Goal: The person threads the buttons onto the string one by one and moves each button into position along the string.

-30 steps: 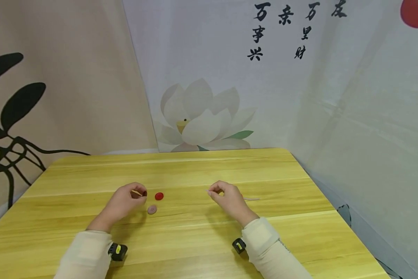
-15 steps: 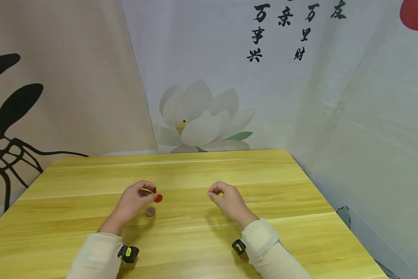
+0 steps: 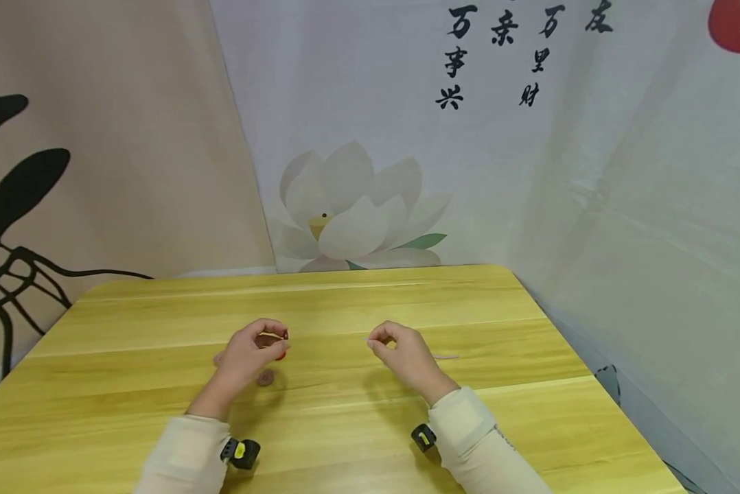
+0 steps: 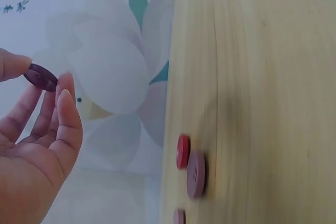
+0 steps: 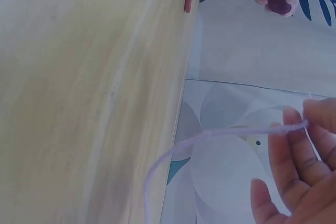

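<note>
Between thumb and fingertips, my left hand [image 3: 246, 357] pinches a dark maroon button [image 4: 41, 77], held above the table. Opposite it, my right hand [image 3: 410, 357] pinches a thin lilac cord [image 5: 210, 134] close to its end. The cord curves away below that hand, and a stretch of it shows on the table to the right in the head view. Under the left hand lie a red button [image 4: 182, 151], a larger mauve button [image 4: 196, 174] and a pinkish button [image 3: 218, 359]. In the head view the left hand partly covers the red and pinkish ones.
The wooden table [image 3: 345, 439] reaches back to a hanging cloth [image 3: 370, 103] printed with a pale flower and black characters. Each wrist carries a small black camera, such as the left one [image 3: 241, 453].
My left hand has moved right, toward the right hand, with the maroon button, now partly covering the red button and revealing a pinkish one behind the wrist. The right hand stays nearly still.
</note>
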A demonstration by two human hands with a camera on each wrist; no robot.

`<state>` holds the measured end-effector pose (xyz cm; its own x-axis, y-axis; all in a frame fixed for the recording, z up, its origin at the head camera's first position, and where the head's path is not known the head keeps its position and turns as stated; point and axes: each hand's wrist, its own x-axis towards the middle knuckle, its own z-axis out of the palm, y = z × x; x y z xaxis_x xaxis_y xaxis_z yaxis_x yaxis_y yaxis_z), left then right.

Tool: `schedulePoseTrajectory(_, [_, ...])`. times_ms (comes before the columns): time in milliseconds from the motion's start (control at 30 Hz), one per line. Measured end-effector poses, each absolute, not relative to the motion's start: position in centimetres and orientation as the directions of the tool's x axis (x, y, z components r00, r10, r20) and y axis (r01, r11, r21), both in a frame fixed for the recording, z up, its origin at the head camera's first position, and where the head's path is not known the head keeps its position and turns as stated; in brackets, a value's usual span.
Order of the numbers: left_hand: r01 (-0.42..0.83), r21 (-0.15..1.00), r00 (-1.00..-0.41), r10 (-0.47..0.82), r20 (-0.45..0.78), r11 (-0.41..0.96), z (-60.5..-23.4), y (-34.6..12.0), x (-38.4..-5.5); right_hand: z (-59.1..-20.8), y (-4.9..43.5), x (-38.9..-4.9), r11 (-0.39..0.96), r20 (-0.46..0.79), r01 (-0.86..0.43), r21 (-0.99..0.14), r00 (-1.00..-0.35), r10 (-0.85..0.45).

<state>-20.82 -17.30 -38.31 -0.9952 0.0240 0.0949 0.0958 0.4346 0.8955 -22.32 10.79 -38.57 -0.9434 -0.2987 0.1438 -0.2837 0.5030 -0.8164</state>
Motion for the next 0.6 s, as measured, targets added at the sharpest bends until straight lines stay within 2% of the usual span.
schedulePoseTrajectory(133, [0.076,0.937,-0.997,0.025,0.072,0.341,-38.3,-16.4,-20.6,-38.6,10.7,-22.2,0.504,0.143,-0.282,-0.816,-0.944,-0.297])
schedulePoseTrajectory(600, [0.083,0.971,-0.996,0.024,0.080,0.222,-38.4,-13.8,-20.4,-38.8,10.6,-22.3,0.510,0.143,-0.286,-0.811,-0.943,-0.301])
